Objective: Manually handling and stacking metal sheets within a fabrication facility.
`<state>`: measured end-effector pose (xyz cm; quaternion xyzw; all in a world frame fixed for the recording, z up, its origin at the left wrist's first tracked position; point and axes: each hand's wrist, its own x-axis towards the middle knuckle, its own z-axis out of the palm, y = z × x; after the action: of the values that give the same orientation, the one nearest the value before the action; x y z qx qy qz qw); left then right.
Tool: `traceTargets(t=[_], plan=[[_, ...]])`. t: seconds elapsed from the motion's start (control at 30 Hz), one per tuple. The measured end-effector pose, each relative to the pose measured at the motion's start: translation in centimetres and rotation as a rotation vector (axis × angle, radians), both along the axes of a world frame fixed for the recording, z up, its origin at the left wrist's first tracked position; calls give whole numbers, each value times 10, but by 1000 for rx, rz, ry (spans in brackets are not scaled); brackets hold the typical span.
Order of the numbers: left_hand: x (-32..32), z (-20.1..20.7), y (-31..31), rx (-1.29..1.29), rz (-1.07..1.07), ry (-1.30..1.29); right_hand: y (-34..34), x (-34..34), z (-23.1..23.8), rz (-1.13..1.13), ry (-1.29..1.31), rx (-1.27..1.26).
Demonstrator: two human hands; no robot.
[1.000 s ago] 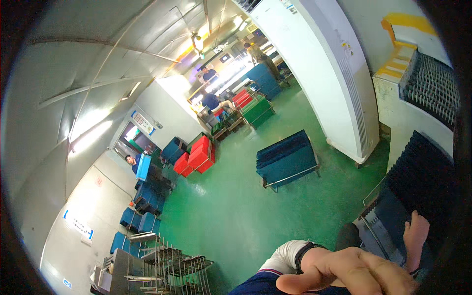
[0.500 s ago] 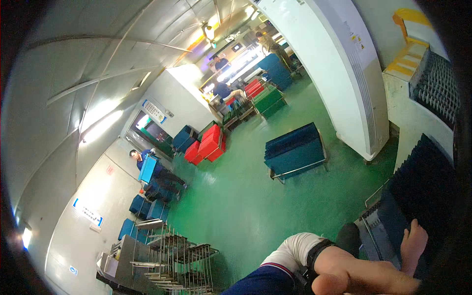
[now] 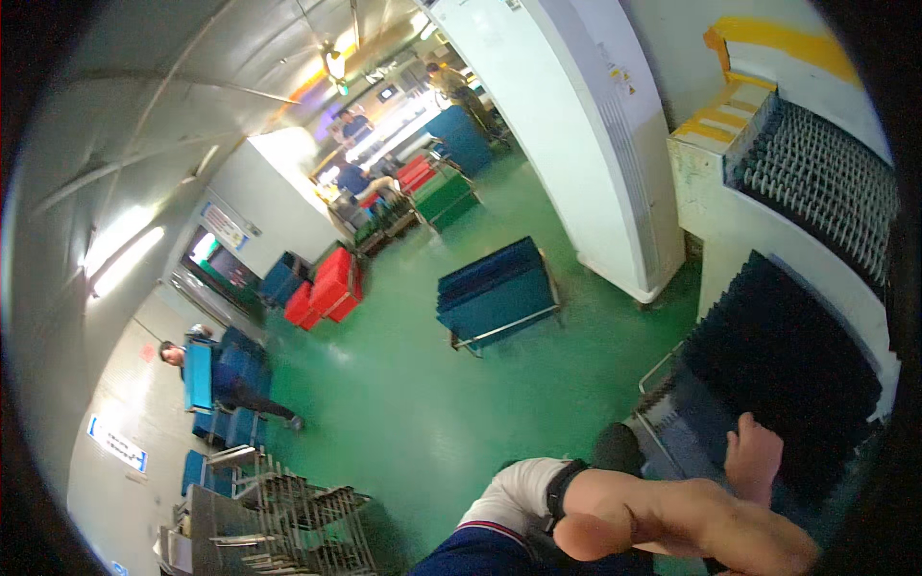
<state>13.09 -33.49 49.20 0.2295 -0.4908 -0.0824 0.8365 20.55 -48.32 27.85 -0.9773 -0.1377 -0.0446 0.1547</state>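
At the lower right, my left hand [image 3: 653,509], with a black strap at its wrist, reaches across in front of my right arm. Its thumb stands out at the near side; the fingers are blurred and partly hidden, so their grip cannot be made out. Beyond it my right hand [image 3: 754,459] is loosely closed, with nothing visible in it. It is nearest to a dense row of dark, thin upright pieces [image 3: 783,365] in a metal-framed rack [image 3: 661,444]. Whether it touches them is unclear.
A machine with a bristly slatted bed [image 3: 816,173] stands at right, beside a tall white cabinet [image 3: 576,144]. On the green floor are a blue-loaded rack [image 3: 499,302], red bins [image 3: 336,283] and metal frames [image 3: 298,514]. At left, another person carries a blue bin [image 3: 198,377]; others work far back.
My view has turned right, so the room shifts left in it. Both my hands keep about the same pose. The person at left still holds the blue bin.
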Motion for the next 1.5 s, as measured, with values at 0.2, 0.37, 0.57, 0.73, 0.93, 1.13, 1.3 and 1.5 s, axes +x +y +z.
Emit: traceTargets(t=[0.2,0.37,0.57,0.73,0.93,1.13,1.3,1.5], plan=[[-3,-1,25,-40,46,-27,14,2,5,27,35,-47],[-7,-1,31,-64,46,-58,12,3,-1,38,-22,-43],[-12,-9,36,-85,52,-72,17,-4,-6,2,-129,-27],[-32,-6,52,-138,51,-111,23,-9,-1,-4,-93,-72],[-59,0,63,-145,48,-185,23,-17,-10,-34,-193,-72],[-82,5,99,-172,57,-183,29,-20,-2,-95,-191,-92],[-107,16,141,-212,49,-221,37,-24,10,-71,-185,-118],[-125,25,148,-244,63,-302,27,-26,2,-163,-129,-146]])
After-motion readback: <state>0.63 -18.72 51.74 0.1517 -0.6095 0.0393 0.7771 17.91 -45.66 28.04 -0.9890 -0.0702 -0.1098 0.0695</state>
